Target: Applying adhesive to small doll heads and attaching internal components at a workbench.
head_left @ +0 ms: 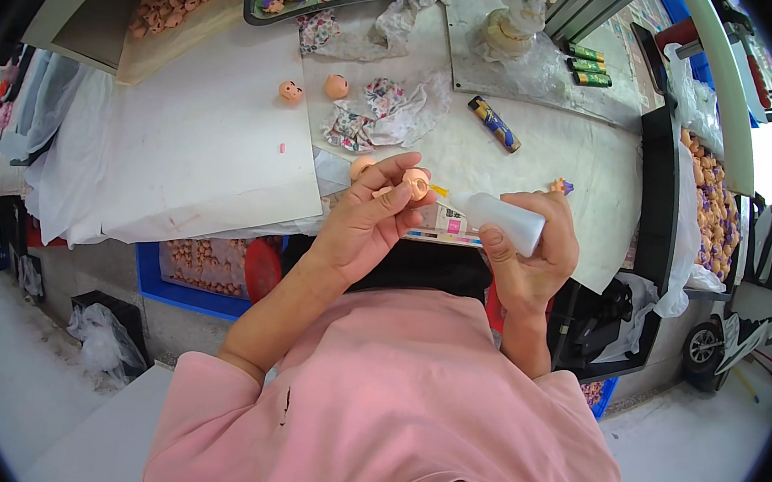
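My left hand (362,225) pinches a small peach-coloured doll head (417,185) between its fingers, with a round opening showing. Another doll head (361,167) shows just beyond the fingers; whether the hand holds it too I cannot tell. A whitish squeeze bottle (509,222) lies tilted in my right hand (539,254), fingers wrapped round it. Its yellow tip (439,191) points left and is close to the doll head; whether they touch is unclear. A small figure body in purple (562,186) lies on the table beyond my right hand.
Two loose doll heads (291,92) lie ahead on the table (212,134), near crumpled floral cloth (359,128). A dark blue lighter-shaped tube (494,124) lies to the right. A green-lined tray (333,2) of figure parts stands at the back; a bin of figures (710,205) is right.
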The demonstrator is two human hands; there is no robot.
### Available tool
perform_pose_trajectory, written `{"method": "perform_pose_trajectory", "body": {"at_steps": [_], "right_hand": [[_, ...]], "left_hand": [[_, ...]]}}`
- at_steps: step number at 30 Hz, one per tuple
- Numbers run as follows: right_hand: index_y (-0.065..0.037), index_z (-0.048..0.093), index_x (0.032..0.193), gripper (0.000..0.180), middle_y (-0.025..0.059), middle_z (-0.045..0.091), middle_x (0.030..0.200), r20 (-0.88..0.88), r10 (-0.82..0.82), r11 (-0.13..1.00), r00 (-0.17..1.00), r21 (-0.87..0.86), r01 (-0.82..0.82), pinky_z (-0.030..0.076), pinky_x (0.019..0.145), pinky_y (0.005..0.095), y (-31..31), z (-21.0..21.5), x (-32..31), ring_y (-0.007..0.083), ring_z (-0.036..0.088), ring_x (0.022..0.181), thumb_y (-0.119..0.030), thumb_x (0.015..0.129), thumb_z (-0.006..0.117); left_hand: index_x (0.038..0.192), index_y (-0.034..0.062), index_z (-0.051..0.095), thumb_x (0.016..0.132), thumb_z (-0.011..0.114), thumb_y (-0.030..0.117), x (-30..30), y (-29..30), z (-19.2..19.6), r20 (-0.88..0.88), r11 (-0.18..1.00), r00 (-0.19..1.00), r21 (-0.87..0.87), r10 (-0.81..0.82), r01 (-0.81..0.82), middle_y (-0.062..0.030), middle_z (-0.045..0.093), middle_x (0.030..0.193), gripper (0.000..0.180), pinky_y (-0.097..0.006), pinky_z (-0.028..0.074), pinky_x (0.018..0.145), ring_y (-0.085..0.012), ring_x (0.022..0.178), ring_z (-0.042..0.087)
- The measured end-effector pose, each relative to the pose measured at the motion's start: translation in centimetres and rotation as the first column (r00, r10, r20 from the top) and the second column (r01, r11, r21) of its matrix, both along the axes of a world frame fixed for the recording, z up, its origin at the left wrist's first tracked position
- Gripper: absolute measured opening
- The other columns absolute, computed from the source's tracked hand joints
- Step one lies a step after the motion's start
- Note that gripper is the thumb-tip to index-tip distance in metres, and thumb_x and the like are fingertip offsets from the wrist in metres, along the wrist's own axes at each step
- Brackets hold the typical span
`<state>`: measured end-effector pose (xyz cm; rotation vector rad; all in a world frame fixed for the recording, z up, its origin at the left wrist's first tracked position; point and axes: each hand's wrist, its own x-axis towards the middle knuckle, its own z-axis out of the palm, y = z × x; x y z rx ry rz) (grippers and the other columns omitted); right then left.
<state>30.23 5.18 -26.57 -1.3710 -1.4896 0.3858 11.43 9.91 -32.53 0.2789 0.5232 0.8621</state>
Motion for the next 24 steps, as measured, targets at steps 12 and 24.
{"method": "perform_pose_trajectory", "body": {"at_steps": [12,24], "right_hand": [[0.000,0.063,0.091,0.042,0.0066,0.059,0.077,-0.003,0.008,1.000,1.000,-0.003,-0.008,0.039,0.060,0.0277,-0.06,-0.42,0.16,0.0161,0.050,0.069,-0.035,0.075,0.079],[0.000,0.063,0.090,0.038,0.0073,0.059,0.077,0.030,-0.007,1.000,1.000,0.002,0.007,0.040,0.058,0.0271,-0.41,-0.21,0.77,0.0164,0.052,0.067,-0.030,0.075,0.080]], "left_hand": [[0.121,0.0069,0.053,0.090,0.062,0.011,0.40,-0.15,-0.10,-0.051,1.000,0.999,0.002,0.002,-0.002,-0.0049,0.061,0.113,0.032,-0.023,0.053,0.077,-0.0166,0.103,0.062],[0.120,0.0081,0.054,0.089,0.064,0.011,0.49,-0.32,-0.46,-0.074,1.000,0.997,0.018,0.002,0.000,-0.0036,0.061,0.112,0.032,-0.024,0.051,0.078,-0.0145,0.100,0.062]]}}
